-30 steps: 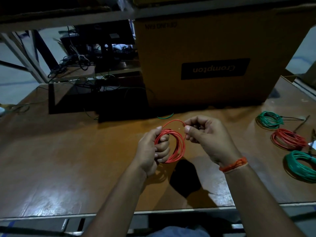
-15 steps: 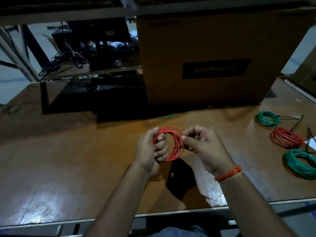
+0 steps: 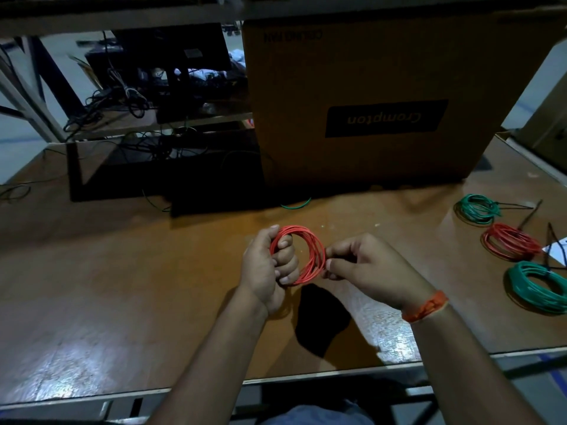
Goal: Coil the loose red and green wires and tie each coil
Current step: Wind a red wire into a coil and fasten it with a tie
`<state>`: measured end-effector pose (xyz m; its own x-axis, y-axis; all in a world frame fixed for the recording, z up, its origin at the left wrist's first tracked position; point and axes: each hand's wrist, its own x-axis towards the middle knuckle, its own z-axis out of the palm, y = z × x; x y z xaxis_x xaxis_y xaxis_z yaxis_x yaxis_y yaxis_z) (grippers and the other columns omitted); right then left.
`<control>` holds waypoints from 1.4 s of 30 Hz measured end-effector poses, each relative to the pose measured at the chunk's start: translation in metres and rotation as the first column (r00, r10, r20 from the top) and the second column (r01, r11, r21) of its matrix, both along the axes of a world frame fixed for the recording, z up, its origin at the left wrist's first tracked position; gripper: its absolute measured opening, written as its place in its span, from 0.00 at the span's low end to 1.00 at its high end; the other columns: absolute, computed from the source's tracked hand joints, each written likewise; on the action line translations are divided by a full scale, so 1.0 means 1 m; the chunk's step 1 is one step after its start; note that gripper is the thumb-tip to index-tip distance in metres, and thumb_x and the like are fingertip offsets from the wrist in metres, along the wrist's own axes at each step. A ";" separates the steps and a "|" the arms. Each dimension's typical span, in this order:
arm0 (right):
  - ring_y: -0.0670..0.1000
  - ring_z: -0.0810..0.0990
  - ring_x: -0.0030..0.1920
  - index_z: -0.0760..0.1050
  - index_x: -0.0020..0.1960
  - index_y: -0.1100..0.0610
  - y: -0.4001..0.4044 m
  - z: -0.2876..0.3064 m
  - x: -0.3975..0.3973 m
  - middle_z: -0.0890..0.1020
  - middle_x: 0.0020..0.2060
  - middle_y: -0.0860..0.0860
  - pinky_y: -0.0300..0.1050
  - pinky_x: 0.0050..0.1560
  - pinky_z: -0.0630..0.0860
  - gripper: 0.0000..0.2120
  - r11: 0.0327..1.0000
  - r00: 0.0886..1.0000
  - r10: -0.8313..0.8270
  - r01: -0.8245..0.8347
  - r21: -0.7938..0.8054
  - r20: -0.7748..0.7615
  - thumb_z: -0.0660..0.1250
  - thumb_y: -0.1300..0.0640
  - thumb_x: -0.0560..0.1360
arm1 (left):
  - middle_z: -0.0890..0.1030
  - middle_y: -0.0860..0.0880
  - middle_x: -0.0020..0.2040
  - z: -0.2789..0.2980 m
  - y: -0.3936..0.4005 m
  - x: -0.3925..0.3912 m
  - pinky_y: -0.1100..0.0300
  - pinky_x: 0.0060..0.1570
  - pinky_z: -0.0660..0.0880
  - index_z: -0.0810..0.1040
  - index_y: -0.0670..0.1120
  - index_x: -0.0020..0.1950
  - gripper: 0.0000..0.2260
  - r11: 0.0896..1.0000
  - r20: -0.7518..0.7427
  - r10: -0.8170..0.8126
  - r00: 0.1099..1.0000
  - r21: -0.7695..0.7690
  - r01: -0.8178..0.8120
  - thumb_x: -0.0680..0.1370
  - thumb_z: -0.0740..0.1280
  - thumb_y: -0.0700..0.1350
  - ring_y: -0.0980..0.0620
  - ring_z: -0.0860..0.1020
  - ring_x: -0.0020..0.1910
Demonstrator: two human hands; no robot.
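dim room, glossy wooden table (image 3: 122,286), cardboard box (image 3: 383,102) behind

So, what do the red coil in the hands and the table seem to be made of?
Red coil: thin wire in smooth, probably plastic insulation; it bends into tight loops with a slight sheen. Table: looks like wood or laminate with a glossy finish; brown mottled surface with bright reflections.

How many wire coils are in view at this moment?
4. A red coil held between the left hand and right hand; three lie at the table's right: green coil, red, green, partly cropped.
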<state>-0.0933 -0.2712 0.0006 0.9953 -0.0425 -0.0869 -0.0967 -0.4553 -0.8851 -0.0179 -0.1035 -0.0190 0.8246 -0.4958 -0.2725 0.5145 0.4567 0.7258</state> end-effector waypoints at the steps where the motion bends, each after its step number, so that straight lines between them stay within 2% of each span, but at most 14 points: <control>1: 0.53 0.84 0.44 0.85 0.44 0.56 0.001 -0.001 -0.001 0.85 0.38 0.53 0.57 0.52 0.82 0.09 0.998 0.998 -0.047 0.049 -0.038 0.040 0.67 0.61 0.79 | 0.58 0.54 0.23 0.000 -0.001 0.000 0.64 0.18 0.55 0.66 0.46 0.35 0.20 1.000 0.003 0.000 1.000 0.008 0.000 0.85 0.54 0.50 0.58 0.54 0.18; 3: 0.50 0.84 0.44 0.84 0.50 0.52 0.005 -0.001 -0.002 0.85 0.39 0.50 0.55 0.49 0.82 0.07 0.977 0.966 -0.205 0.212 -0.025 0.160 0.67 0.55 0.80 | 0.58 0.54 0.23 0.000 -0.002 -0.001 0.64 0.18 0.56 0.66 0.45 0.35 0.20 1.000 0.006 -0.005 1.000 0.020 0.005 0.86 0.53 0.50 0.58 0.54 0.19; 6: 0.43 0.83 0.55 0.80 0.66 0.50 0.013 -0.001 -0.001 0.85 0.54 0.46 0.42 0.55 0.80 0.15 0.961 0.932 -0.275 0.276 0.031 0.238 0.65 0.48 0.82 | 0.58 0.54 0.23 -0.001 -0.004 -0.004 0.64 0.18 0.55 0.66 0.46 0.35 0.20 1.000 0.020 -0.022 1.000 0.022 0.021 0.85 0.54 0.50 0.57 0.54 0.19; 8: 0.45 0.81 0.59 0.79 0.68 0.50 0.020 -0.008 0.001 0.83 0.58 0.48 0.44 0.58 0.79 0.16 0.965 0.936 -0.211 0.245 -0.092 0.281 0.62 0.47 0.84 | 0.58 0.54 0.22 0.000 -0.006 -0.005 0.64 0.19 0.54 0.67 0.46 0.34 0.20 0.999 0.019 -0.036 0.999 0.004 0.036 0.85 0.53 0.50 0.58 0.54 0.19; 10: 0.47 0.80 0.56 0.80 0.67 0.48 0.028 -0.017 0.001 0.84 0.54 0.51 0.50 0.56 0.78 0.14 0.960 0.925 -0.200 0.251 -0.123 0.322 0.60 0.49 0.85 | 0.58 0.54 0.22 0.001 -0.006 -0.006 0.64 0.19 0.54 0.67 0.46 0.34 0.20 0.999 0.018 -0.046 0.999 -0.005 0.046 0.85 0.53 0.50 0.58 0.54 0.19; 13: 0.46 0.80 0.55 0.80 0.67 0.49 0.032 -0.024 0.001 0.82 0.51 0.51 0.50 0.58 0.78 0.14 0.961 0.912 -0.275 0.274 0.045 0.305 0.62 0.52 0.84 | 0.58 0.54 0.23 0.002 -0.005 -0.007 0.62 0.21 0.52 0.67 0.46 0.34 0.20 0.998 0.004 -0.057 0.998 -0.013 0.057 0.85 0.53 0.50 0.58 0.54 0.19; 17: 0.39 0.77 0.66 0.77 0.71 0.53 0.035 -0.030 0.000 0.81 0.64 0.46 0.43 0.69 0.73 0.17 0.909 0.937 -0.307 0.236 0.344 0.169 0.63 0.52 0.84 | 0.58 0.54 0.22 0.001 -0.006 -0.008 0.64 0.19 0.53 0.66 0.46 0.35 0.20 0.998 -0.022 -0.057 0.998 -0.007 0.057 0.85 0.53 0.50 0.58 0.54 0.18; 19: 0.41 0.79 0.65 0.78 0.69 0.53 0.040 -0.032 0.001 0.83 0.63 0.45 0.42 0.66 0.75 0.16 0.835 0.932 -0.343 0.245 0.493 0.117 0.64 0.54 0.83 | 0.58 0.54 0.23 -0.002 -0.005 -0.008 0.63 0.19 0.53 0.67 0.46 0.35 0.20 0.998 -0.025 -0.050 0.998 0.033 0.051 0.85 0.53 0.50 0.58 0.54 0.19; 23: 0.49 0.83 0.49 0.82 0.64 0.53 0.045 -0.039 0.004 0.88 0.48 0.50 0.45 0.55 0.80 0.13 0.724 0.880 -0.472 0.358 0.590 0.046 0.68 0.60 0.81 | 0.60 0.53 0.24 -0.006 -0.008 -0.010 0.61 0.23 0.52 0.69 0.45 0.36 0.18 0.978 -0.017 0.013 1.000 0.206 -0.009 0.85 0.56 0.49 0.57 0.56 0.20; 27: 0.46 0.82 0.62 0.82 0.64 0.53 0.053 -0.046 0.004 0.86 0.57 0.47 0.49 0.66 0.77 0.13 0.730 0.864 -0.500 0.387 0.564 0.055 0.69 0.59 0.80 | 0.64 0.53 0.25 -0.012 -0.010 -0.006 0.64 0.21 0.54 0.72 0.45 0.45 0.09 0.928 0.037 0.132 0.991 0.348 -0.137 0.84 0.60 0.44 0.57 0.59 0.22; 30: 0.45 0.84 0.56 0.84 0.61 0.51 0.056 -0.046 0.004 0.87 0.54 0.49 0.44 0.61 0.79 0.12 0.745 0.858 -0.510 0.404 0.530 0.064 0.71 0.57 0.78 | 0.65 0.52 0.27 -0.016 -0.005 0.000 0.64 0.20 0.56 0.74 0.46 0.48 0.06 0.903 0.084 0.142 0.986 0.397 -0.164 0.84 0.61 0.43 0.56 0.59 0.23; 35: 0.49 0.86 0.48 0.85 0.56 0.53 0.063 -0.046 0.011 0.88 0.45 0.50 0.45 0.52 0.82 0.09 0.735 0.820 -0.567 0.460 0.497 0.078 0.73 0.60 0.77 | 0.69 0.51 0.29 -0.018 0.003 0.005 0.64 0.21 0.57 0.72 0.45 0.44 0.09 0.909 0.163 0.061 0.985 0.398 -0.122 0.84 0.62 0.43 0.56 0.61 0.24; 37: 0.52 0.86 0.46 0.86 0.53 0.53 0.068 -0.049 0.013 0.88 0.44 0.52 0.49 0.52 0.82 0.07 0.690 0.780 -0.622 0.504 0.520 0.069 0.74 0.60 0.76 | 0.71 0.51 0.30 -0.019 0.006 0.007 0.64 0.22 0.59 0.69 0.45 0.43 0.11 0.914 0.218 0.011 0.976 0.393 -0.098 0.85 0.63 0.45 0.56 0.62 0.24; 42: 0.53 0.86 0.50 0.86 0.50 0.55 0.076 -0.056 0.012 0.88 0.46 0.52 0.48 0.55 0.81 0.06 0.545 0.666 -0.746 0.594 0.591 0.018 0.74 0.63 0.76 | 0.75 0.52 0.32 -0.023 0.008 0.008 0.64 0.24 0.59 0.69 0.45 0.44 0.11 0.929 0.286 -0.080 0.955 0.369 -0.032 0.86 0.60 0.46 0.56 0.63 0.26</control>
